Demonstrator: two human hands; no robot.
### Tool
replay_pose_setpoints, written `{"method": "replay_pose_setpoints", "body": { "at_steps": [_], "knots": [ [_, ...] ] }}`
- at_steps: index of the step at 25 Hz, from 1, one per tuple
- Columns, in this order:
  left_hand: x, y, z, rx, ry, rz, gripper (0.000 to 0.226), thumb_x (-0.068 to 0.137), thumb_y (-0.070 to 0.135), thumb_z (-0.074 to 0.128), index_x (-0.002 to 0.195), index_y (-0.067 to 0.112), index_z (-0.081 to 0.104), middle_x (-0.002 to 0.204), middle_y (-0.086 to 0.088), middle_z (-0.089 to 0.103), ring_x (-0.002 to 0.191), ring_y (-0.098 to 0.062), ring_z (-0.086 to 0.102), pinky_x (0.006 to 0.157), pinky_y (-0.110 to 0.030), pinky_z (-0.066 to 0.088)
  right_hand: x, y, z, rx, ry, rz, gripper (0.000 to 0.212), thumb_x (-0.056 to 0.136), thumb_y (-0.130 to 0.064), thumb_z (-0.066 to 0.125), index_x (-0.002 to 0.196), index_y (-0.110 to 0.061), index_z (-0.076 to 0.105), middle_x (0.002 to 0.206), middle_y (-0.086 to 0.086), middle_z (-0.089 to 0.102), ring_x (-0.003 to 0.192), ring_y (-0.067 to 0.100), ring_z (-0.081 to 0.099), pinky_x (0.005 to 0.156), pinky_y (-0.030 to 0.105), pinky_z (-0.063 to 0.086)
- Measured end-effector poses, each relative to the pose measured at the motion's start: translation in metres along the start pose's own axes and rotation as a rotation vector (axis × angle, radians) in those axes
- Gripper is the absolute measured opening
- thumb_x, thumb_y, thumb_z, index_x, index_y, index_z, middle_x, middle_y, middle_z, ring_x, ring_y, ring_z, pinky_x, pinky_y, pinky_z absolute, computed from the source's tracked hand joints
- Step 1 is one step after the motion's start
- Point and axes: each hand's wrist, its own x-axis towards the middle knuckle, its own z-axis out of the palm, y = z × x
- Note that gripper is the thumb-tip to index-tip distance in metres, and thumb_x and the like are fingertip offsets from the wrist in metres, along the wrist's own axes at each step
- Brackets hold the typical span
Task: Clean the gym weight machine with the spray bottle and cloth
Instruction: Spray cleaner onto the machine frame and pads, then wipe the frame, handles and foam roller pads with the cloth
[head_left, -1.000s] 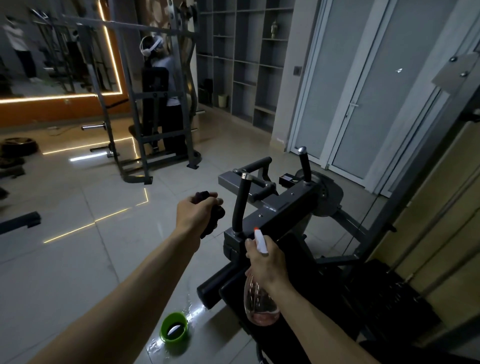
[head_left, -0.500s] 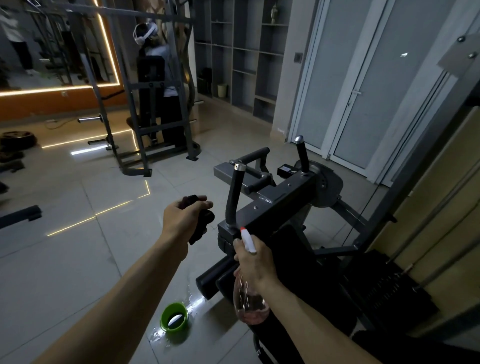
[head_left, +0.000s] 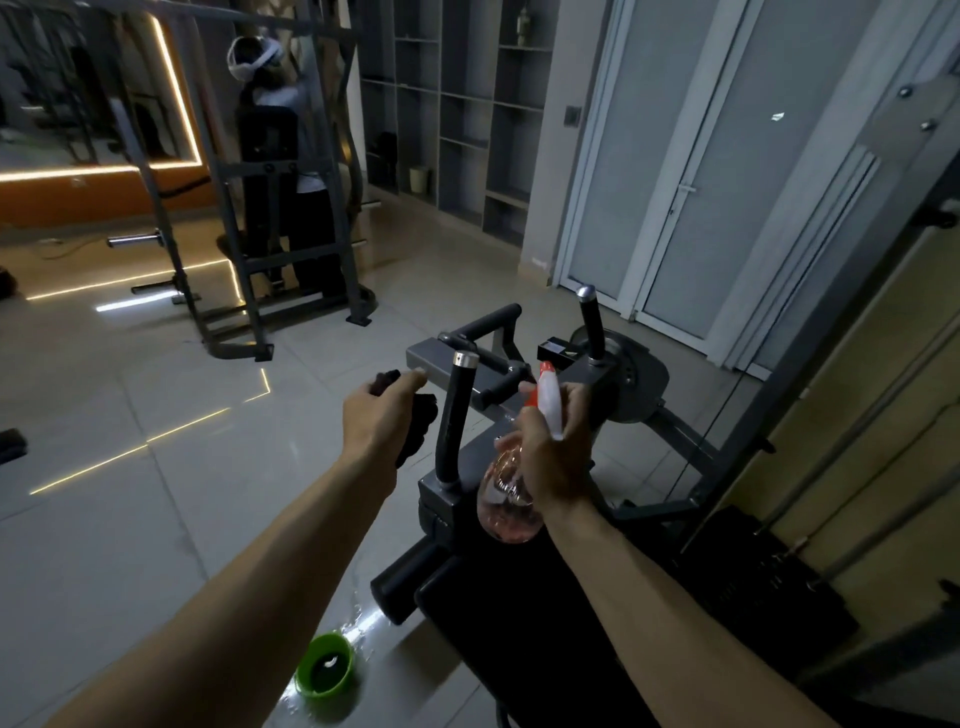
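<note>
Floor (head_left: 104, 545) tiles fill the left of my view, pale and glossy, with light strips reflected across them. Machine (head_left: 519, 467), dark grey, stands at centre right; its black pad runs from the lower edge up toward two upright black handles with metal caps. Rack (head_left: 291, 249) stands well apart at upper left, and a person (head_left: 306, 171) stands behind it. Doors (head_left: 675, 182), pale and closed, occupy the upper right. Bucket (head_left: 324, 670), green, sits on the floor just beside the pad's left edge, next to a wet patch.

Right hand (head_left: 553, 457) is held above the machine frame, between the two handles. Its fingers are wrapped tight around the neck of the bottle (head_left: 511, 499); the clear pink body hangs below the hand and the white and red nozzle stands above it. Left hand (head_left: 382, 421) hovers just left of the near handle, apart from it. Its fingers are curled and pressed together around the cloth (head_left: 418, 421), which is dark and bunched.
</note>
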Motion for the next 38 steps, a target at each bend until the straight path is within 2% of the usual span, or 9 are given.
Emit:
{"method": "replay_pose_setpoints", "body": {
  "at_steps": [4,9,17,23,27,30,32,34,38],
  "knots": [
    [0.057,0.013,0.016,-0.098,-0.030,-0.003,0.013,0.089,0.016,0.051,0.089,0.003,0.056,0.077,-0.020,0.059,0.056,-0.023,0.051,0.046,-0.028,0.037,0.057,0.002,0.008,-0.145,0.186,-0.030,0.017,0.087,-0.028,0.067,0.094,-0.019,0.054,0.084,0.001,0.064,0.065,0.018,0.061,0.055,0.033,0.047],
    [0.150,0.014,0.030,-0.065,-0.165,-0.105,0.018,0.088,0.001,0.050,0.099,-0.007,0.062,0.085,-0.030,0.073,0.071,-0.037,0.067,0.061,-0.039,0.049,0.132,0.035,0.038,-0.275,0.312,-0.029,0.010,0.097,-0.033,0.068,0.096,-0.027,0.060,0.086,-0.006,0.061,0.073,0.007,0.061,0.065,0.028,0.051],
    [0.245,0.009,0.045,0.097,-0.492,-0.157,0.015,0.092,0.001,0.055,0.103,-0.006,0.062,0.086,-0.033,0.072,0.075,-0.042,0.067,0.068,-0.045,0.048,0.207,0.083,0.080,-0.436,0.361,0.053,0.013,0.098,-0.030,0.069,0.096,-0.019,0.062,0.090,0.003,0.062,0.067,0.011,0.055,0.053,0.015,0.042],
    [0.259,0.004,0.061,0.106,-0.567,-0.191,0.019,0.092,0.003,0.058,0.110,-0.003,0.060,0.094,-0.034,0.071,0.071,-0.040,0.068,0.062,-0.043,0.049,0.205,0.086,0.068,-0.452,0.321,0.105,0.023,0.088,-0.041,0.077,0.103,-0.038,0.060,0.103,-0.012,0.063,0.089,0.009,0.065,0.075,0.035,0.059],
    [0.243,0.018,0.072,0.059,-0.563,-0.154,0.014,0.093,0.007,0.060,0.107,0.009,0.061,0.105,-0.029,0.070,0.081,-0.034,0.070,0.062,-0.038,0.053,0.189,0.068,0.058,-0.444,0.272,0.149,0.062,0.086,-0.054,0.073,0.140,-0.037,0.049,0.138,-0.015,0.054,0.124,0.009,0.055,0.099,0.034,0.051],
    [0.222,0.050,0.076,-0.061,-0.557,-0.075,0.021,0.095,0.003,0.060,0.113,0.015,0.060,0.113,-0.019,0.067,0.100,-0.032,0.070,0.077,-0.039,0.060,0.175,0.021,0.060,-0.388,0.369,-0.086,0.036,0.099,-0.036,0.063,0.134,-0.029,0.058,0.133,-0.014,0.059,0.125,0.007,0.057,0.092,0.014,0.046],
    [0.204,0.068,0.082,-0.094,-0.621,0.052,0.035,0.093,-0.002,0.062,0.126,0.010,0.060,0.120,-0.019,0.067,0.105,-0.035,0.070,0.085,-0.042,0.060,0.161,-0.014,0.067,-0.261,0.200,-0.180,0.033,0.104,-0.039,0.054,0.133,-0.026,0.062,0.133,-0.007,0.064,0.123,0.009,0.061,0.098,0.026,0.054],
    [0.177,0.077,0.087,-0.037,-0.779,0.222,0.051,0.091,-0.002,0.067,0.139,0.008,0.055,0.127,-0.015,0.067,0.114,-0.029,0.068,0.094,-0.038,0.058,0.144,-0.039,0.074,-0.023,-0.039,-0.066,0.039,0.103,-0.048,0.053,0.136,-0.028,0.060,0.138,-0.001,0.063,0.124,0.012,0.063,0.104,0.039,0.054],
    [0.148,0.077,0.074,0.271,-0.964,0.394,0.076,0.080,0.006,0.070,0.152,0.015,0.045,0.149,-0.002,0.053,0.133,-0.011,0.055,0.105,-0.035,0.050,0.123,-0.048,0.067,0.332,0.052,0.091,0.030,0.100,-0.026,0.066,0.127,-0.014,0.066,0.117,0.010,0.075,0.108,0.026,0.073,0.090,0.048,0.061]
  ]
}}
